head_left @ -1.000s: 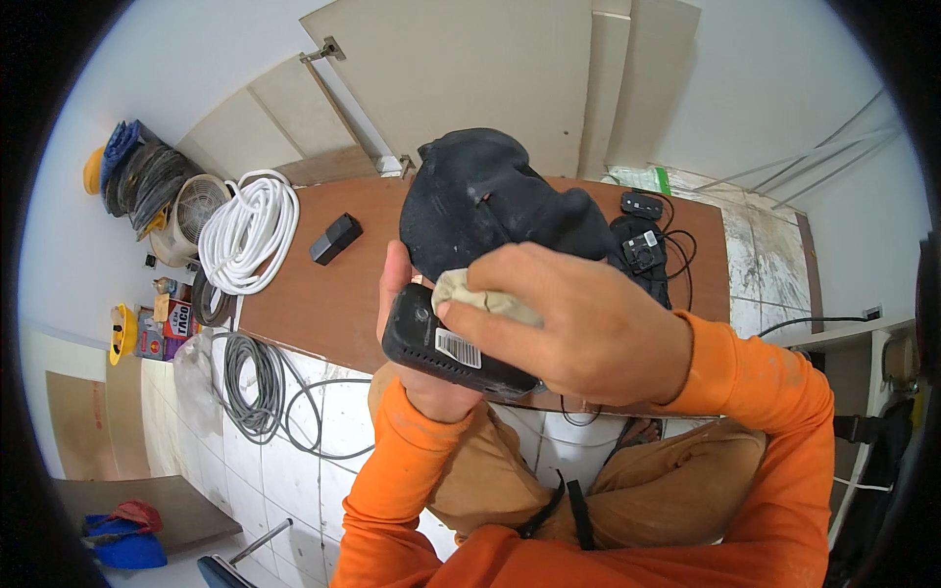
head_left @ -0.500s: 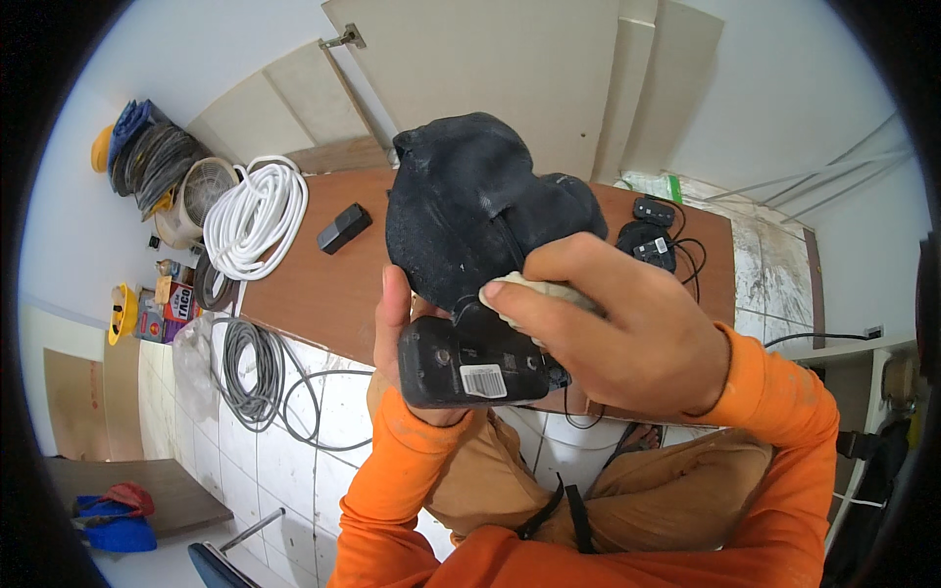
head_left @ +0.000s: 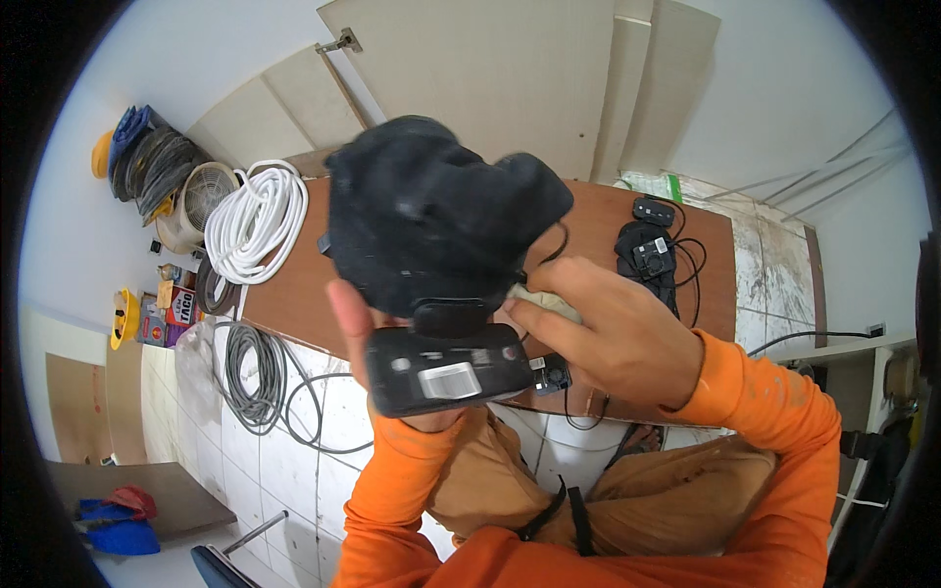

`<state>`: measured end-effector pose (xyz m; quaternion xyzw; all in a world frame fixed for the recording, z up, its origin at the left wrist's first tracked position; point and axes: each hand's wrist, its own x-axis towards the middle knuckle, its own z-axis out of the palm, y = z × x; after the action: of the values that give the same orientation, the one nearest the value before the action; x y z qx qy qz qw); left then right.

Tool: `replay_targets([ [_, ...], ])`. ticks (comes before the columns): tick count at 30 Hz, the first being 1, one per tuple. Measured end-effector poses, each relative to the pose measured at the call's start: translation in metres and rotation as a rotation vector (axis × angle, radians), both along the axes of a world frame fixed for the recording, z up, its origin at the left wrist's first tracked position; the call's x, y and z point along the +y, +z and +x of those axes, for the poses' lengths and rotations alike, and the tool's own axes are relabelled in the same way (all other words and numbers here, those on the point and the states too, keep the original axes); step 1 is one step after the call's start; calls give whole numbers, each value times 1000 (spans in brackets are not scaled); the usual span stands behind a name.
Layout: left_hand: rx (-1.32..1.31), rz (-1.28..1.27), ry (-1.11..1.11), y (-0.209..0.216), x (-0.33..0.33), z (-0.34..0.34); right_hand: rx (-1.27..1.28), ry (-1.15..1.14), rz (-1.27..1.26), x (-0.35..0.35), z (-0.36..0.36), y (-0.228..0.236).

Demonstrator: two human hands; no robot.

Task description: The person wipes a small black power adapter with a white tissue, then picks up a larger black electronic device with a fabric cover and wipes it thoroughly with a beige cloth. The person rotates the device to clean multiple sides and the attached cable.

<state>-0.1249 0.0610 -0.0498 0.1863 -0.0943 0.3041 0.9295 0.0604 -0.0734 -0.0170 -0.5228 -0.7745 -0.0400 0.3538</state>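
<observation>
My left hand (head_left: 355,328) grips a black rectangular device (head_left: 495,365) with a pale label, its fingers mostly hidden behind it. Joined to the device is a soft black fabric piece (head_left: 421,211), shaped like a cap, blurred by motion and raised over the table. My right hand (head_left: 618,333) pinches a crumpled off-white cloth (head_left: 551,304) between thumb and fingers, close by the right side of the fabric and device. Just below the cloth, a small black square module (head_left: 551,375) shows with a thin cable.
The brown table (head_left: 284,294) lies beneath my hands. On its right are another black fabric piece with a module (head_left: 649,257), a small black box (head_left: 654,210) and cables. To the left are a white hose coil (head_left: 257,220), a grey cable coil (head_left: 253,377) and paint cans (head_left: 176,304).
The black fabric piece and device have moved left and turned, with the device's label now facing me more squarely. My right hand and cloth have shifted slightly; the small square module has come into view.
</observation>
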Motion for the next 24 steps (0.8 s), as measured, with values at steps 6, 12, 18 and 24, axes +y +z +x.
replay_targets([
  [6,16,-63,-32,-6,5,-5,449,38,-80,-13,0,-1],
  [12,87,-69,28,17,-21,4,864,181,-126,-10,0,26],
  [18,311,289,141,21,-34,19,686,185,-124,-5,2,40],
  [24,577,435,19,24,-38,20,467,58,-73,-3,8,35],
])
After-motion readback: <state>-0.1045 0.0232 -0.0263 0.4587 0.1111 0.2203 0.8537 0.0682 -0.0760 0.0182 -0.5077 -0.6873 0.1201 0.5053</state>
